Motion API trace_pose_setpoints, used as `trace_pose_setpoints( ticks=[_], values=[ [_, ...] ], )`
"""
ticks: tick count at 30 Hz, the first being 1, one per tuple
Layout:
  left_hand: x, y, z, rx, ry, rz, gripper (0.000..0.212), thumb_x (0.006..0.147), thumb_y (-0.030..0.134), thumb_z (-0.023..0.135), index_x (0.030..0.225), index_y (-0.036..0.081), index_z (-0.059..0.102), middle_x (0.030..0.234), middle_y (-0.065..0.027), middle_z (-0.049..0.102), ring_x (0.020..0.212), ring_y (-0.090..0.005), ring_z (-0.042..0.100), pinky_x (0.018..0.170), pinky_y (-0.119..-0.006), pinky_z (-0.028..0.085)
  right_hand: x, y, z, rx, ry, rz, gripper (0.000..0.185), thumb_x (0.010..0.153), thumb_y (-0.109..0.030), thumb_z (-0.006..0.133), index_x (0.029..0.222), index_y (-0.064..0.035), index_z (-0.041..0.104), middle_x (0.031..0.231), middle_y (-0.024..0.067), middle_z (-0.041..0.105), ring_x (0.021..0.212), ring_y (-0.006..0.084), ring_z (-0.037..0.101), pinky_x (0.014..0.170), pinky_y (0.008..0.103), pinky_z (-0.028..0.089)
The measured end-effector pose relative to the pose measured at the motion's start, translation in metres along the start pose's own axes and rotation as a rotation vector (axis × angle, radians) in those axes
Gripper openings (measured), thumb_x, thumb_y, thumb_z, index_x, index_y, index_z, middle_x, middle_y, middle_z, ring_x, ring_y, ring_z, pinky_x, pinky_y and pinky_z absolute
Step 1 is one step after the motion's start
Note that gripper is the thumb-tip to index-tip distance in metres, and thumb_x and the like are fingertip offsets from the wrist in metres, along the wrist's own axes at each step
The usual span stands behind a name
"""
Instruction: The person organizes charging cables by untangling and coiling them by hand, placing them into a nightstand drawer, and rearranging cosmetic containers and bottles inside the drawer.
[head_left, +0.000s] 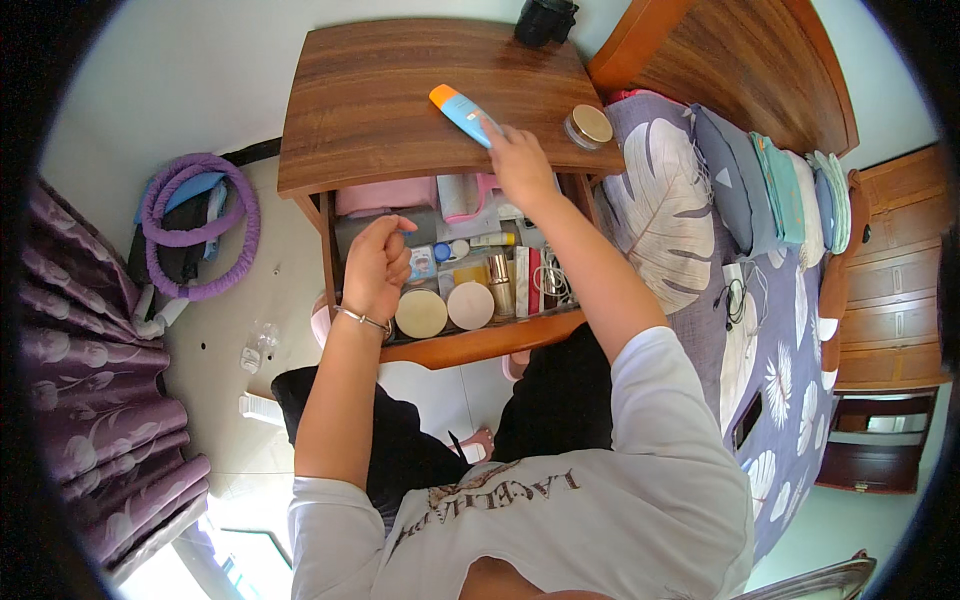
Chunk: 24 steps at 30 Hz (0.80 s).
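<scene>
My right hand (519, 166) reaches over the front edge of the wooden tabletop (360, 97), its fingers on the lower end of a blue tube with an orange cap (466, 116). The tube lies on the top; whether the fingers grip it is unclear. Below, my left hand (381, 262) is curled above the left side of the pulled-out drawer (480, 346), and a small blue thing shows at its fingertips, too small to name. Inside the drawer are two round compacts (471, 305), a gold-capped bottle (499, 285), a yellow-capped tube (493, 239), a pink pouch (386, 196) and a coiled white cable (553, 277).
A gold-lidded jar (589, 126) stands at the tabletop's right edge, a black container (545, 22) at its back. To the right is a bed (660, 225) with pillows, cables and a phone (748, 421). Purple rings (247, 255) and a curtain (97, 375) are at left.
</scene>
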<state>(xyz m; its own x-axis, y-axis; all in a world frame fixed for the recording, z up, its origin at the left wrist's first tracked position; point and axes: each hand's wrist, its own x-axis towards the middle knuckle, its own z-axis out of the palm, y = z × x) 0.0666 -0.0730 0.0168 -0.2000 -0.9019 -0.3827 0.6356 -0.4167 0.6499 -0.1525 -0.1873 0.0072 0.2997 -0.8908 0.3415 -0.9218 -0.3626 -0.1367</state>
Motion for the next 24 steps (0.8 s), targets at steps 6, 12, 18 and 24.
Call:
trace_pose_setpoints(
  ticks=[6,12,18,24],
  values=[
    [-0.006,0.005,0.016,-0.025,-0.017,-0.024,0.018,0.088,0.016,0.042,0.079,0.004,0.051,0.047,0.0057,0.024,0.038,-0.0049,0.020,0.037,-0.022,0.017,0.028,-0.052,0.027,-0.081,0.188,-0.098,0.036,0.078,-0.014,0.054,0.113,-0.0085,0.054,0.082,0.0114,0.051,0.081,0.0280,0.052,0.067,0.0391,0.045],
    [-0.003,0.002,0.015,-0.014,-0.035,-0.024,0.019,0.088,0.017,0.042,0.079,0.004,0.052,0.047,0.0058,0.024,0.038,-0.0049,0.020,0.037,-0.022,0.017,0.030,-0.051,0.019,0.051,0.145,-0.075,0.043,0.078,-0.020,0.056,0.119,-0.0072,0.048,0.098,0.0128,0.052,0.094,0.0287,0.050,0.077,0.0406,0.042],
    [-0.003,-0.002,0.018,-0.010,-0.044,-0.026,0.019,0.088,0.017,0.042,0.080,0.004,0.052,0.047,0.0061,0.024,0.039,-0.0044,0.020,0.037,-0.022,0.016,0.015,0.045,-0.025,-0.092,0.267,0.152,0.062,0.071,-0.024,0.066,0.123,-0.0036,0.040,0.119,0.0213,0.046,0.111,0.0342,0.042,0.093,0.0436,0.035],
    [-0.002,-0.006,0.022,0.012,-0.054,-0.046,0.019,0.088,0.016,0.042,0.079,0.004,0.052,0.048,0.0062,0.025,0.039,-0.0040,0.020,0.037,-0.021,0.016,0.006,0.142,-0.040,0.035,0.047,0.536,0.085,0.063,-0.035,0.075,0.130,-0.0026,0.033,0.122,0.0214,0.044,0.114,0.0347,0.041,0.097,0.0394,0.031]
  ],
)
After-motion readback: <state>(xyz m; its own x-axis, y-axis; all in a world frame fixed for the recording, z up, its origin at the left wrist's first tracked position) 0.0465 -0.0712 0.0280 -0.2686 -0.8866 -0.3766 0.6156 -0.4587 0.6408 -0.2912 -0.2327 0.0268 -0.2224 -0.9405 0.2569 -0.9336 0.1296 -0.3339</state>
